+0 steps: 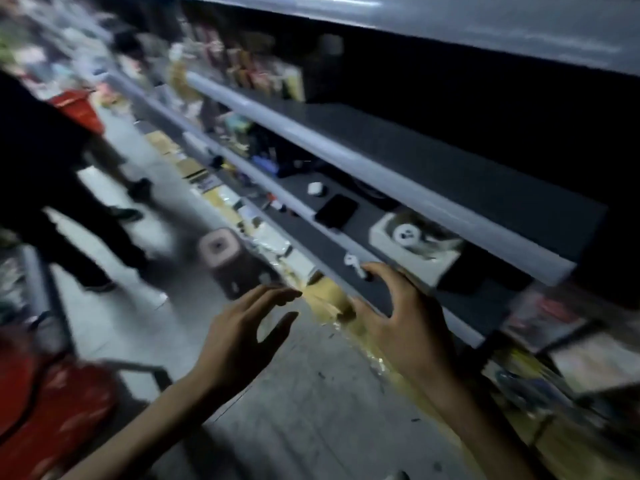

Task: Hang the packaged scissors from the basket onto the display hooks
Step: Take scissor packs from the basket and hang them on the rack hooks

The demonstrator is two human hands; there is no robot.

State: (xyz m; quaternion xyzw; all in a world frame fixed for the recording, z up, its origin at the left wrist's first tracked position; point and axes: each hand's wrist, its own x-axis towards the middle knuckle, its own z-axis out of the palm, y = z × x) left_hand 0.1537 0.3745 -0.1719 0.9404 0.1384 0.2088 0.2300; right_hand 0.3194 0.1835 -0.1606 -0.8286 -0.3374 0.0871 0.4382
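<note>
1. Empty grip on both sides. Left hand (pixel 249 336) at lower centre, fingers nearly straight, grasping nothing. Right hand (pixel 401 317) just right of it, fingers spread and curved over the lip of the grey shelf (pixel 462 325), clasping nothing; cannot tell whether touching the lip.
2. Red basket (pixel 59 410) at lower left edge of frame, well apart from both hands. Packaged scissors not distinguishable through the motion blur; presumably inside the basket.
3. Display hooks not discernible. Probably among the blurred hanging packets (pixel 540 317) at right of frame, below the shelf.
4. Judged step: reach left to the basket for one pack. No pack in hand yet, so hanging not begun for this item.
5. To do well: take a single pack by its top card beside the hang hole, leaving the hole uncovered. Hold the card square to the hook and slide it fully back.
6. Risk: dark phone (pixel 336 211) lying loose on the shelf near the right hand. Keep clear while swinging across.
</note>
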